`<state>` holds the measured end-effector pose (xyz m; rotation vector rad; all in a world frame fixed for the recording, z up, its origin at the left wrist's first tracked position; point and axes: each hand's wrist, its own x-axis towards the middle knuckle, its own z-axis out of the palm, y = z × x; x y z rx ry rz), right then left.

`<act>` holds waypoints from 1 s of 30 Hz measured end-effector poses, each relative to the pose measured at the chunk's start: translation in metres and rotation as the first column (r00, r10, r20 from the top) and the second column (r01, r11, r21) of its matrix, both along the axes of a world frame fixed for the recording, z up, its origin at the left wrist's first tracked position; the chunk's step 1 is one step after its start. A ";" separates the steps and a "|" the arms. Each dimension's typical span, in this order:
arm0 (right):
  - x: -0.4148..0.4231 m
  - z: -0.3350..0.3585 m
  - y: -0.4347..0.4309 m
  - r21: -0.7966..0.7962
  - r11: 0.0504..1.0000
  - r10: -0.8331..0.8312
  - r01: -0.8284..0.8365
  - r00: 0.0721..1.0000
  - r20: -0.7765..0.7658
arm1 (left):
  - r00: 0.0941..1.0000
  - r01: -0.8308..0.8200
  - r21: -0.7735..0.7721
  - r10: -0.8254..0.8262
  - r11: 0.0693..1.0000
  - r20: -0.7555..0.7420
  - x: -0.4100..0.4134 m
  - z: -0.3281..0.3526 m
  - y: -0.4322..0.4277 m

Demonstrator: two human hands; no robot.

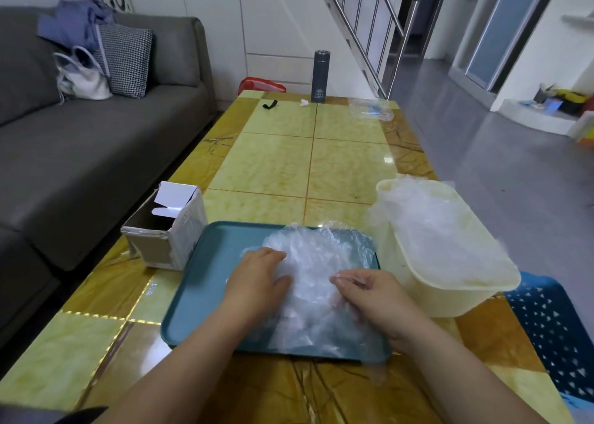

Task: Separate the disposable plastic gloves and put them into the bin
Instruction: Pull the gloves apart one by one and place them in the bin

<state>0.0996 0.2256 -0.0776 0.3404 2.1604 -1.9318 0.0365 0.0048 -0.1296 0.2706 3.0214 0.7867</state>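
A heap of clear disposable plastic gloves [316,263] lies on the right half of a teal tray [205,282] near the table's front edge. My left hand [257,282] rests on the heap's left side with its fingers bent down onto the plastic. My right hand [369,290] is at the heap's right side, thumb and fingertips pinching a thin glove film. To the right of the tray stands a cream plastic bin [456,282] with several crumpled gloves [421,217] inside, some spilling over its far-left rim.
An opened cardboard box [167,230] sits left of the tray. At the table's far end stand a dark flask [319,76], a black strap [269,104] and a clear bag [369,108]. A grey sofa [96,153] lies left, a blue perforated stool [553,327] right.
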 end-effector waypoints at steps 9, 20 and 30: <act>-0.003 0.006 0.001 0.224 0.970 0.123 -0.094 0.985 -0.119 | 0.997 0.000 0.090 0.007 0.996 -0.073 0.007 0.009 0.000; -0.001 -0.003 -0.004 0.282 0.955 0.124 -0.091 0.987 -0.103 | 0.998 0.015 -0.057 -0.019 0.998 -0.058 0.010 0.002 0.002; 0.004 0.018 -0.010 0.212 0.961 0.213 -0.175 0.962 -0.170 | 0.929 0.247 0.288 -0.140 0.925 -0.343 0.041 0.037 -0.004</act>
